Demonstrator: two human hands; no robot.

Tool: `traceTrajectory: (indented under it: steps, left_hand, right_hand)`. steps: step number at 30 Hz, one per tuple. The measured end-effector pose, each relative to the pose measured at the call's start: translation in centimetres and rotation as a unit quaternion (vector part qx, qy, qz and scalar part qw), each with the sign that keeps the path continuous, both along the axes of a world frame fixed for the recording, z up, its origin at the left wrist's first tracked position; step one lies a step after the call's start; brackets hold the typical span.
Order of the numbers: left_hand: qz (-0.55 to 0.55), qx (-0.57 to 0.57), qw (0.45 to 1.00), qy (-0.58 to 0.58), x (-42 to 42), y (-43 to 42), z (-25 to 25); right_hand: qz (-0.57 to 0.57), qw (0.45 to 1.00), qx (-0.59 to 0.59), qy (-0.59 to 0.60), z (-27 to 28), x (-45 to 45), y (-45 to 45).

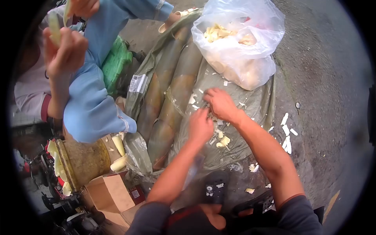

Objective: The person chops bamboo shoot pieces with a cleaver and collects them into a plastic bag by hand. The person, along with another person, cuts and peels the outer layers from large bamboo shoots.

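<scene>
Both my hands are close together over a grey-green plastic sheet (243,137). My left hand (201,126) is blurred, its fingers bent; whatever it may hold is hidden. My right hand (220,103) lies just above and to the right, fingers curled down near the left fingertips, with nothing clearly visible in them. Small white and pale yellow pieces (224,141) are scattered on the sheet around and below the hands. Beyond them stands a translucent plastic bag (254,70) with pale yellow slices (217,33) inside.
Two long brown-green cylindrical shapes (174,94) lie left of my hands. Another person (88,102) sits at the left holding a pale green piece (55,29). A yellow bucket (86,160), an open cardboard box (111,194) and pale shoots (118,145) are at lower left. White strips (288,137) lie right.
</scene>
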State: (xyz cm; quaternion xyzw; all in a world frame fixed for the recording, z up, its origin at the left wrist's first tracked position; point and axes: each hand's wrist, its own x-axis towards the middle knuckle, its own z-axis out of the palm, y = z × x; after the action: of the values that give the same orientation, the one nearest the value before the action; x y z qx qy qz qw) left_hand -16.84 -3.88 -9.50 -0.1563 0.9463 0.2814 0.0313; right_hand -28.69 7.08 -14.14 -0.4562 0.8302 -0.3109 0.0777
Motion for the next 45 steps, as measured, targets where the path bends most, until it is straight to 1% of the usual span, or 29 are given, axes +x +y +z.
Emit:
traceTrajectory:
  steps: [2,3,5,6,9,10,13,14,15,17,18,21,24,25,27,30,33,34,37,39,41,42,45]
  left_hand:
    - [0.035,0.033,0.993,0.105,1.7,-1.1,0.3]
    - [0.047,0.026,0.992,0.111,2.3,-1.4,0.6]
    - [0.068,0.005,0.989,0.134,2.4,-1.9,1.3]
    - [0.057,-0.007,0.992,0.114,2.8,-2.0,1.4]
    - [-0.006,-0.102,0.992,0.071,3.9,-1.8,2.3]
    - [-0.008,-0.097,0.995,0.036,4.2,-1.7,2.7]
    - [-0.037,-0.139,0.982,0.120,5.5,-2.1,4.2]
    - [-0.032,-0.122,0.982,0.142,6.4,-2.4,4.1]
    - [-0.018,-0.081,0.989,0.125,7.5,-2.5,3.5]
    - [0.001,0.001,0.996,0.086,9.4,-2.5,2.4]
    - [0.022,0.000,0.997,0.078,9.9,-2.2,2.0]
    - [0.059,0.081,0.994,0.029,10.4,-1.7,1.5]
    - [0.058,0.080,0.995,0.012,10.0,-1.6,1.5]
    - [0.062,0.082,0.994,0.021,10.1,-1.5,1.4]
    - [0.068,0.082,0.993,0.044,9.7,-1.5,0.8]
    - [0.054,0.050,0.997,0.038,9.5,-1.5,0.2]
    - [0.059,0.087,0.994,0.037,8.7,-1.0,0.6]
    - [0.065,0.094,0.993,0.038,8.6,-0.8,0.9]
    - [0.066,0.087,0.992,0.069,9.0,-0.7,0.1]
    - [0.072,0.061,0.994,0.052,9.0,-0.6,0.1]
    - [0.073,0.062,0.995,0.009,9.3,0.1,0.4]
    - [0.073,0.071,0.995,-0.020,9.0,0.3,1.1]
    - [0.038,0.066,0.994,-0.073,7.9,0.8,1.6]
  right_hand:
    - [-0.051,0.998,-0.040,-0.028,0.8,0.9,-0.1]
    - [-0.080,0.994,-0.059,-0.043,1.4,1.5,-0.2]
    - [-0.106,0.991,-0.051,-0.056,3.1,1.3,-2.0]
    - [-0.119,0.990,-0.050,-0.063,3.6,1.3,-3.1]
    - [-0.147,0.982,0.055,-0.108,3.2,1.4,-5.8]
    - [-0.160,0.980,0.032,-0.111,2.8,1.7,-6.1]
    - [-0.198,0.974,-0.010,-0.108,2.3,2.7,-5.9]
    - [-0.208,0.973,-0.015,-0.098,2.3,2.9,-6.1]
    - [-0.220,0.971,-0.023,-0.088,2.3,3.0,-6.4]
    - [-0.216,0.971,-0.024,-0.101,1.9,2.9,-6.6]
    - [-0.213,0.971,-0.024,-0.107,1.6,2.8,-6.7]
    - [-0.193,0.978,-0.026,-0.070,0.9,3.4,-6.5]
    - [-0.133,0.990,0.054,-0.017,-0.6,3.1,-6.0]
    - [-0.145,0.989,-0.022,-0.029,-1.5,3.2,-5.5]
    - [-0.168,0.983,-0.027,-0.069,1.0,3.7,-4.2]
    - [-0.115,0.992,-0.057,-0.012,2.9,4.4,-4.5]
    - [-0.051,0.998,0.007,0.034,1.4,4.2,-4.7]
    - [-0.052,0.996,-0.007,0.076,1.2,4.2,-3.9]
    - [-0.036,0.999,0.033,0.024,2.2,3.6,-0.9]
    - [-0.039,0.999,0.023,0.019,2.1,3.5,1.6]
    - [-0.033,0.998,0.045,0.004,1.8,4.0,4.5]
    - [0.007,0.999,0.044,-0.006,2.3,4.1,5.9]
    - [0.027,0.998,-0.009,-0.050,4.0,4.6,8.8]
